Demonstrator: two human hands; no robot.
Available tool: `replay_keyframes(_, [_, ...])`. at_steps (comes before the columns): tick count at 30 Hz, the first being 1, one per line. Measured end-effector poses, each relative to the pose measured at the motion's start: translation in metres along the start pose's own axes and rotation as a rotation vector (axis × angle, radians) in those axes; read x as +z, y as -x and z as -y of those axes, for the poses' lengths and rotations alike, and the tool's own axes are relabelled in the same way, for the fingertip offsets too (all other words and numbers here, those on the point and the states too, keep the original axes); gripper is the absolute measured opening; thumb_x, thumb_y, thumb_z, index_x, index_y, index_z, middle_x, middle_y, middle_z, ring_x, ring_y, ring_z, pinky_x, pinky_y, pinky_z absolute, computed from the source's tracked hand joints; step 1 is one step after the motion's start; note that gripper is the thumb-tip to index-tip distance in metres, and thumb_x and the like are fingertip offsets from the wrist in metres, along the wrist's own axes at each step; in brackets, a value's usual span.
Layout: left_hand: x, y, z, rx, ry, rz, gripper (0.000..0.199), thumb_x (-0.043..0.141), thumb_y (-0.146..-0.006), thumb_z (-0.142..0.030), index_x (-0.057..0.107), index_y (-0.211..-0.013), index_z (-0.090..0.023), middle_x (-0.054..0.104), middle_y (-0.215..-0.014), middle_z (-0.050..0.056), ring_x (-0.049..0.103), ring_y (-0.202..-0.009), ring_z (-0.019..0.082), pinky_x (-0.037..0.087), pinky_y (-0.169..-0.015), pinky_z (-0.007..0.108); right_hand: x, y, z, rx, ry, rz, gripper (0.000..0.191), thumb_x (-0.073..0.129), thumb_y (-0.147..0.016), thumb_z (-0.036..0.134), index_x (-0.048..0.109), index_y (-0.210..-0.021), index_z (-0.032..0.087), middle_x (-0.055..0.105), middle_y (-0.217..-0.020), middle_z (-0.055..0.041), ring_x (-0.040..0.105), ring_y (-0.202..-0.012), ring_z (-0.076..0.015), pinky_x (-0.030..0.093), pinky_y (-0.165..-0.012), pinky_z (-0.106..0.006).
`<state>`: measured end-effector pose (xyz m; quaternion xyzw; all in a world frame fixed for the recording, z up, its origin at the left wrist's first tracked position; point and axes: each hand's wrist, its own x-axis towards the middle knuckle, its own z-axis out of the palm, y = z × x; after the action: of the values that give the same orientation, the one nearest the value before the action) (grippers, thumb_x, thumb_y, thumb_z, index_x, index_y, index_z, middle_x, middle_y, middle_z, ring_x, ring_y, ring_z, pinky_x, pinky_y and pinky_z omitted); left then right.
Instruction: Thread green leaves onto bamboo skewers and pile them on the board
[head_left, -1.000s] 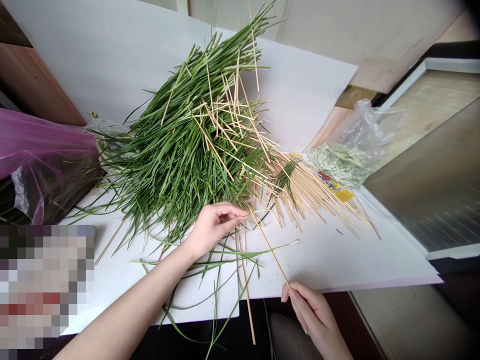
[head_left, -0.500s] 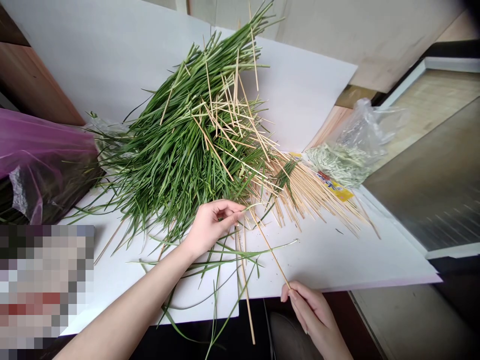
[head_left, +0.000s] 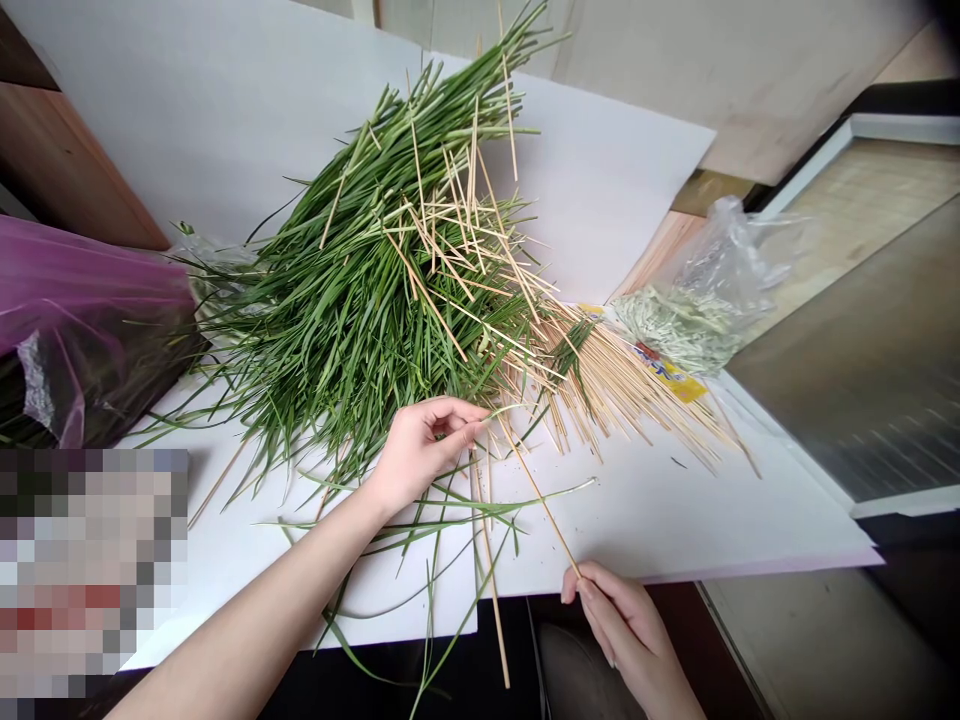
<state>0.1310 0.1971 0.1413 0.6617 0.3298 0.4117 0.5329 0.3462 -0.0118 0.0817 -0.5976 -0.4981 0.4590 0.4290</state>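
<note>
My left hand [head_left: 431,445] pinches a green chive [head_left: 512,408] between thumb and forefinger, its pale end poking out to the right. In my right hand [head_left: 626,625], low at the table's front edge, a thin bamboo skewer [head_left: 546,505] is gripped near its lower end. The skewer slants up to the left, its upper tip at the chive by my left fingertips; whether it pierces the chive I cannot tell. Behind my left hand rises a large heap of chives [head_left: 337,310]. Loose chive blades [head_left: 442,525] lie under my left wrist, some hanging over the front edge.
Many bamboo skewers [head_left: 637,385] lie fanned out at right, others across the heap. A clear bag [head_left: 690,310] with pale green contents sits behind them, a purple bag [head_left: 82,290] at left. Another skewer [head_left: 493,600] juts over the edge of the white table [head_left: 675,520].
</note>
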Motion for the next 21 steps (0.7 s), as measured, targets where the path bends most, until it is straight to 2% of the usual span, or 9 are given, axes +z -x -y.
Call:
replay_keyframes(6, [-0.0006, -0.0004, 0.0020, 0.058, -0.064, 0.001, 0.025, 0.072, -0.085, -0.034, 0.078, -0.098, -0.014, 0.068, -0.072, 0.005, 0.062, -0.063, 0.014, 0.049, -0.057, 0.024, -0.0008, 0.0004, -0.0041, -0.007, -0.011, 0.013, 0.043, 0.046, -0.107, 0.053, 0.061, -0.084, 0.020, 0.025, -0.054, 0.0084, 0.021, -0.046, -0.0113, 0.018, -0.046, -0.027])
replay_keyframes(12, [-0.0016, -0.0003, 0.0000, 0.142, -0.150, -0.010, 0.020, 0.069, -0.087, -0.030, 0.080, -0.095, -0.014, 0.074, -0.089, 0.010, 0.063, -0.069, 0.015, 0.050, -0.060, 0.026, -0.0010, 0.0000, -0.0064, -0.022, -0.022, 0.010, 0.043, 0.046, -0.107, 0.053, 0.062, -0.084, 0.020, 0.026, -0.053, 0.0084, 0.021, -0.046, -0.0113, 0.018, -0.046, -0.027])
replay_keyframes(21, [-0.0010, -0.0006, -0.0027, 0.213, -0.197, 0.011, 0.016, 0.068, -0.090, -0.025, 0.079, -0.092, -0.014, 0.075, -0.088, 0.009, 0.064, -0.074, 0.016, 0.048, -0.063, 0.026, -0.0008, 0.0008, -0.0069, -0.003, -0.010, 0.008, 0.044, 0.045, -0.107, 0.054, 0.062, -0.083, 0.020, 0.026, -0.053, 0.0083, 0.021, -0.046, -0.0114, 0.019, -0.046, -0.026])
